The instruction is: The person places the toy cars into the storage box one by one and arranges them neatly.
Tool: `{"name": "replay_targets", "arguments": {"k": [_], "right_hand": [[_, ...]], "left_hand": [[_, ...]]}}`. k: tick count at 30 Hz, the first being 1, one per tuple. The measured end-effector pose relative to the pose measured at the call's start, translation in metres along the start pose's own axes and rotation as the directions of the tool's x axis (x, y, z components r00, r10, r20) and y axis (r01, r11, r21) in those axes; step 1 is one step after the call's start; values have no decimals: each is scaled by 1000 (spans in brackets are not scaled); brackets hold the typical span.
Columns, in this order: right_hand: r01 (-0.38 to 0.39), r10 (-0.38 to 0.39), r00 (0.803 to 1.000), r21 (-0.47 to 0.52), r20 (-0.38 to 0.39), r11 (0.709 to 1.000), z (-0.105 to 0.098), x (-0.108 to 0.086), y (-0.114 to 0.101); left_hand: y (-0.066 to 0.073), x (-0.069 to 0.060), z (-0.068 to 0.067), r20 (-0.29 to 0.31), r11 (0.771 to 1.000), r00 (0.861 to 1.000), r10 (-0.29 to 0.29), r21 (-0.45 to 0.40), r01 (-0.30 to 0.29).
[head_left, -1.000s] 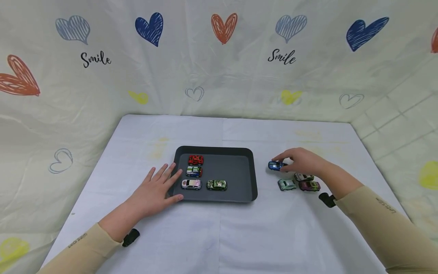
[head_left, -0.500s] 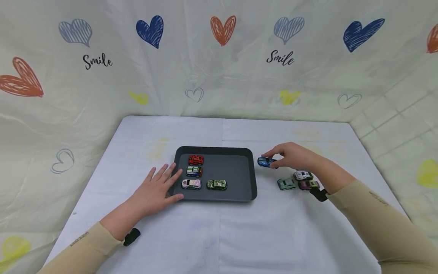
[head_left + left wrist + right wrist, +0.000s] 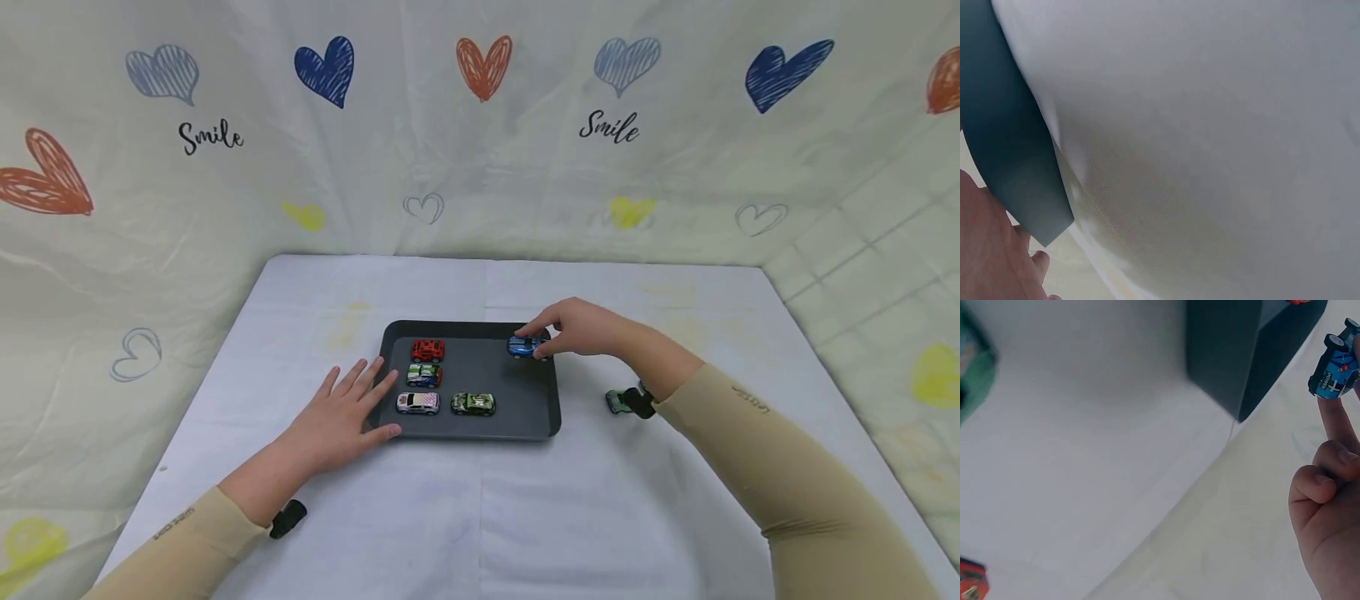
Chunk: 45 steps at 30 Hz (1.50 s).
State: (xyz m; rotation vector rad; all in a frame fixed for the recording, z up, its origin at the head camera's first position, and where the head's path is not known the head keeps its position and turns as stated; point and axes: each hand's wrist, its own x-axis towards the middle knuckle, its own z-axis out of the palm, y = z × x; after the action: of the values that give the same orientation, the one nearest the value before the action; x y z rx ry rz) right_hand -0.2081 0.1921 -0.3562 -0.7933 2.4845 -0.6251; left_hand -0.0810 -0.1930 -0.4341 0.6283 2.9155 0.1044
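Note:
My right hand (image 3: 581, 327) pinches a blue toy car (image 3: 525, 346) between thumb and finger over the right end of the dark grey tray (image 3: 517, 425). The right wrist view shows the same blue toy car (image 3: 1337, 365) at the fingertips, off to the side of the tray's wall (image 3: 1222, 356). With fingers spread, my left hand (image 3: 337, 425) rests at the tray's left edge. Inside the tray stand a red toy car (image 3: 427, 350), a white-green-blue toy car (image 3: 425, 375), a white toy car with a pink pattern (image 3: 417, 403) and a green camouflage toy car (image 3: 473, 404).
A mint green toy car (image 3: 618, 402) stands on the white table (image 3: 480, 508) right of the tray, partly behind the right wrist's camera (image 3: 640, 402). Other cars there are hidden by the right arm. A printed curtain (image 3: 480, 167) hangs behind the table.
My right hand has carried the blue toy car leftward from the table beside the other cars to over the tray's right end. The left hand has stayed in place.

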Motion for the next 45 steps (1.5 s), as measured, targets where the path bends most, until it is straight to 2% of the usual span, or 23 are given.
{"name": "replay_targets", "arguments": {"k": [9, 19, 26, 34, 45], "right_hand": [[43, -42, 998, -17, 56, 999, 12, 32, -30], [59, -54, 994, -52, 93, 997, 23, 49, -50], [61, -45, 989, -116, 142, 991, 42, 59, -50], [71, -25, 982, -244, 187, 967, 52, 68, -55], [108, -49, 981, -320, 186, 941, 66, 74, -52]], "left_hand": [[0, -1, 0, 2, 1000, 1000, 2, -4, -2], [-2, -1, 0, 0, 1000, 1000, 4, -10, -4], [-1, -3, 0, -1, 1000, 1000, 4, -13, -4], [-1, -2, -1, -7, 1000, 1000, 10, -7, -10], [0, 0, 0, -8, 1000, 1000, 7, -23, -7]]}}
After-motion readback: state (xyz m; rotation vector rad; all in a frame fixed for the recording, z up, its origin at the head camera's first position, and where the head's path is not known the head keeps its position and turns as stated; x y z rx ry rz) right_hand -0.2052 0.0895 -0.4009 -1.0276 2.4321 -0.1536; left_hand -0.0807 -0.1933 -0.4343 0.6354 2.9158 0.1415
